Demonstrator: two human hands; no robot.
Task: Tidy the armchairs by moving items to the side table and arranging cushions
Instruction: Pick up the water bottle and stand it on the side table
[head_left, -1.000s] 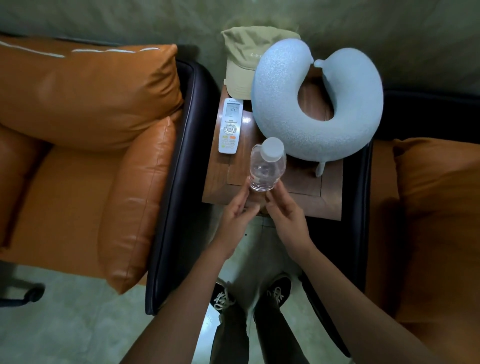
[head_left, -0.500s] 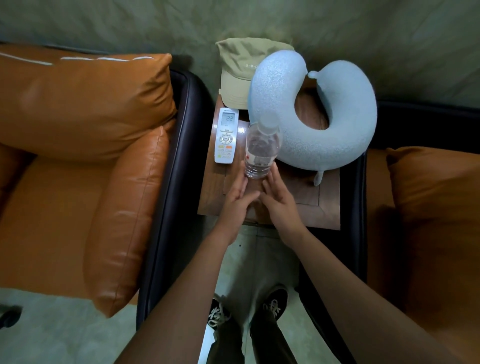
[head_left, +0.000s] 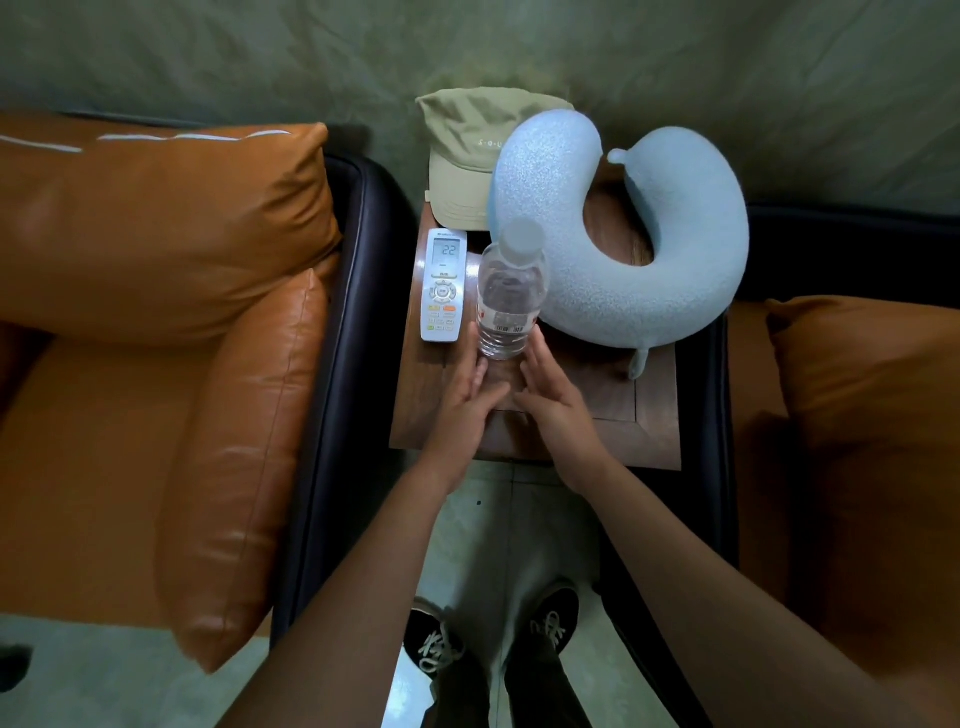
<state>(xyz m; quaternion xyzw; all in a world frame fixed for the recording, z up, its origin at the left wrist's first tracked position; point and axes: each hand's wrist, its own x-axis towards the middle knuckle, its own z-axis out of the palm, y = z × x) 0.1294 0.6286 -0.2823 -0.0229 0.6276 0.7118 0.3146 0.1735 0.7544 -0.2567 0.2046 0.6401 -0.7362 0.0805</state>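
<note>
**Bottle (head_left: 509, 306) upright on table (head_left: 597, 431)**

Bottle stands near the table's middle, remote (head_left: 443, 286) just beside it on the left, pillow (head_left: 675, 270) on the right. Left hand (head_left: 462, 410) and right hand (head_left: 556, 405) flank the bottle's base, fingers straight, grasping nothing; fingertip contact cannot be told. Cap (head_left: 467, 156) lies at the back, partly under the pillow. 2 orange armchairs (head_left: 156, 364) flank the table.

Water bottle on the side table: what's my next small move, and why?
Probably draw the left hand and right hand back from the water bottle. It already stands upright on the side table between the remote control and the neck pillow, and the straight fingers only flank its base.
</note>
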